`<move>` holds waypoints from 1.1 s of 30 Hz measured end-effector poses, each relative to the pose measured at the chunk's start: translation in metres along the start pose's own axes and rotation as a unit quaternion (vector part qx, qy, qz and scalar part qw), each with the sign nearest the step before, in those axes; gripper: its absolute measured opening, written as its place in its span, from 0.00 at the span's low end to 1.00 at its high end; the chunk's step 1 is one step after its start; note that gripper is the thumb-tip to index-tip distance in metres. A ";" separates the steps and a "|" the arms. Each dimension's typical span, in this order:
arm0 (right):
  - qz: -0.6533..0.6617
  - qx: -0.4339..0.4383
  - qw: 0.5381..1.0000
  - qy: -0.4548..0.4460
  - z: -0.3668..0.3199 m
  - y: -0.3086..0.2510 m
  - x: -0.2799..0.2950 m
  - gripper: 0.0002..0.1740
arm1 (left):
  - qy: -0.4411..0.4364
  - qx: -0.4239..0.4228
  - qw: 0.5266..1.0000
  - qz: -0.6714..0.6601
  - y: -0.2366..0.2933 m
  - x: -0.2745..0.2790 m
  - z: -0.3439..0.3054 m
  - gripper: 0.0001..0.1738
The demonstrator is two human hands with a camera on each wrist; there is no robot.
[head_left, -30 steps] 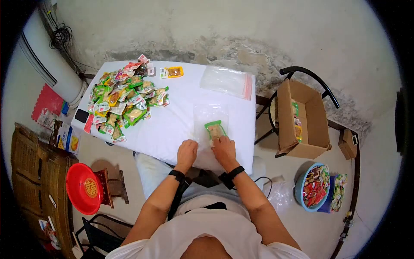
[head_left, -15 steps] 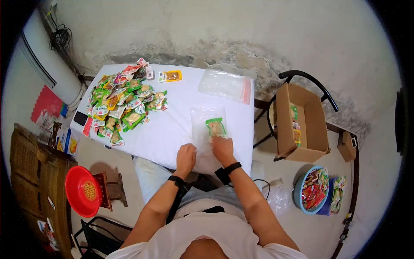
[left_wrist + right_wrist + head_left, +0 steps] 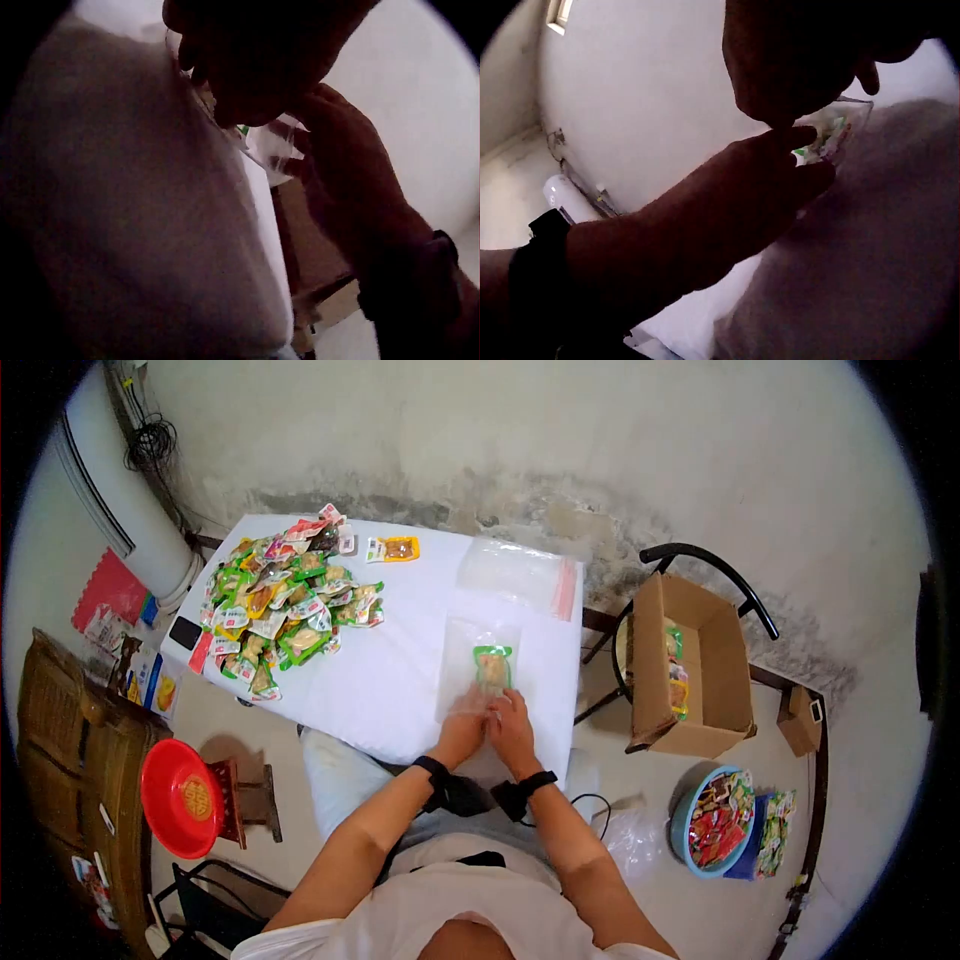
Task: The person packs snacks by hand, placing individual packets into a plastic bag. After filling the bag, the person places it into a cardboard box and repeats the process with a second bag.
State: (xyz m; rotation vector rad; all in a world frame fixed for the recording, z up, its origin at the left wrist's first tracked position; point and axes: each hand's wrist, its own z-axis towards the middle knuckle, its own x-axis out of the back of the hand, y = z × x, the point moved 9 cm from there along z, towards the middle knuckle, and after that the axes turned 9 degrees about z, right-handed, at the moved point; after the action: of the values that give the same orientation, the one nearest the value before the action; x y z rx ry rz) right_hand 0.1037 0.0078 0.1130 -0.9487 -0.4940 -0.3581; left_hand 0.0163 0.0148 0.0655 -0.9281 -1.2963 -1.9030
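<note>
A clear bag (image 3: 455, 660) lies flat on the white-covered table with a green-edged food packet (image 3: 492, 667) inside it. At the bag's near edge my left hand (image 3: 462, 732) grips the plastic, its fingers partly behind the film. Close beside it, almost touching, my right hand (image 3: 512, 733) pinches the same edge just below the packet. Both wrist views are dark: the left one shows my right hand (image 3: 352, 172) holding clear film, and the right one shows my left hand's fingers (image 3: 814, 176) against the bag.
A pile of food packets (image 3: 290, 605) covers the table's left part, with a single yellow packet (image 3: 393, 549) beside it. Flat clear bags (image 3: 515, 575) lie at the back right. A cardboard box (image 3: 655, 670) stands on a chair, right of the table; a blue basin (image 3: 680, 830) is below it.
My left hand has moved right and forward onto the bag's near edge, close to my right hand. My right hand has drawn back slightly from the packet, which now shows more fully.
</note>
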 end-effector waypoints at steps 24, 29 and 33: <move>0.016 -0.031 0.998 -0.053 -0.024 0.021 -0.008 0.13 | 0.015 0.113 0.987 -0.111 -0.044 -0.020 0.062 0.27; -0.050 -0.134 0.990 0.023 -0.016 0.029 0.013 0.27 | 0.042 -0.139 0.985 -0.090 0.010 0.007 0.043 0.25; -0.083 -0.164 0.982 -0.035 -0.026 0.051 0.002 0.32 | 0.041 -0.110 0.992 -0.043 -0.008 -0.023 0.045 0.23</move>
State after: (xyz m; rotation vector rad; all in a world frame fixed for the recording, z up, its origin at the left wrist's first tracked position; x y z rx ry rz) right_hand 0.1369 0.0131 0.0671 -1.2464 -0.5913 -0.5712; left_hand 0.0315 0.0628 0.0543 -0.9044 -1.1095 -2.1608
